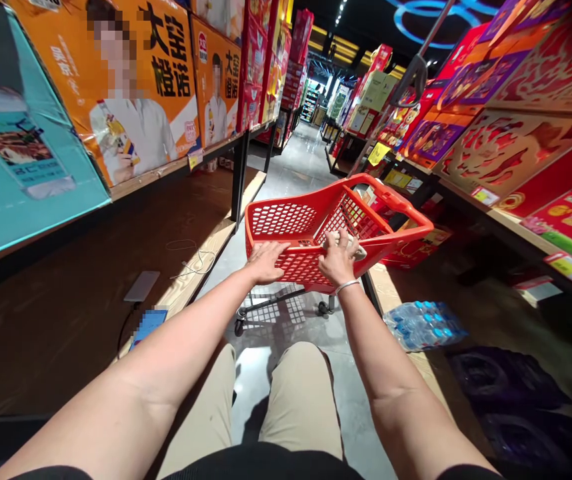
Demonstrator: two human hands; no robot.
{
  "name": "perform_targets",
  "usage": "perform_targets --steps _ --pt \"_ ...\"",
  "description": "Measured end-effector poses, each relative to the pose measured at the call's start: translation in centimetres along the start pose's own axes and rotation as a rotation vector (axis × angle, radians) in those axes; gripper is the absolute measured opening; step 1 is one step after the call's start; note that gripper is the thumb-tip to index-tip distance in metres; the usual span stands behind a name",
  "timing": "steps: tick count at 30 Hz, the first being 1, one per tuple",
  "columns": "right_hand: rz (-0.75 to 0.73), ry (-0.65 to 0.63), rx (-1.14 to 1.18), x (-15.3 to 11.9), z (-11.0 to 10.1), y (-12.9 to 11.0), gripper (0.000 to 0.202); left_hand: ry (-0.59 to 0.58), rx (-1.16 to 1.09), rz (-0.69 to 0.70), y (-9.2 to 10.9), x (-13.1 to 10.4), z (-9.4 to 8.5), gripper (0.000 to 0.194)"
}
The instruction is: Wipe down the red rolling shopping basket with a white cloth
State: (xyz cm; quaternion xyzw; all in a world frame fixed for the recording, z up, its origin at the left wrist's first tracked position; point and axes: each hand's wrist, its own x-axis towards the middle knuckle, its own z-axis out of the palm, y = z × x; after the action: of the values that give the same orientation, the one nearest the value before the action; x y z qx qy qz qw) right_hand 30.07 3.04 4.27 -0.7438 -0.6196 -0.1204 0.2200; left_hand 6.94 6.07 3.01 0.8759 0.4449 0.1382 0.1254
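My left fingers [277, 248] and right fingers [343, 243] spread at the red shopping cart's [303, 265] near rim; orange cartons [179, 113] read "大窑橙诺".

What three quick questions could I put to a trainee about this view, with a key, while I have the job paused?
1. Multiple choice. Where are the left hand and the right hand?
A) On the knees
B) At the near rim of the cart
C) On the shelf edge
2. True or false: the bottles with blue caps lie low on the person's right.
3. Fill in the blank: the pale band is on the ____ wrist.

Key: 1 B; 2 true; 3 right.
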Motion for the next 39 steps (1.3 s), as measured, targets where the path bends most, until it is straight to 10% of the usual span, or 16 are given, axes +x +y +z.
perform_targets --steps 8,18,29,39 --pt "-0.214 -0.052 -0.014 3.1 -2.2 3.6 0.041 0.001 -0.001 -0.006 0.2 -0.5 -0.2 0.081" --pt "-0.561 -0.077 0.208 -1.8 0.7 -6.4 0.044 0.081 -0.047 -0.081 -0.1 -0.5 0.7 0.108" --pt "0.082 -0.006 -0.218 5.0 -8.3 11.3 0.042 0.068 0.0 0.037 -1.1 -0.4 0.4 0.067" --pt "-0.441 -0.002 0.234 0.4 -0.9 2.2 0.06 0.095 0.038 -0.071 3.9 0.6 0.1 0.072"
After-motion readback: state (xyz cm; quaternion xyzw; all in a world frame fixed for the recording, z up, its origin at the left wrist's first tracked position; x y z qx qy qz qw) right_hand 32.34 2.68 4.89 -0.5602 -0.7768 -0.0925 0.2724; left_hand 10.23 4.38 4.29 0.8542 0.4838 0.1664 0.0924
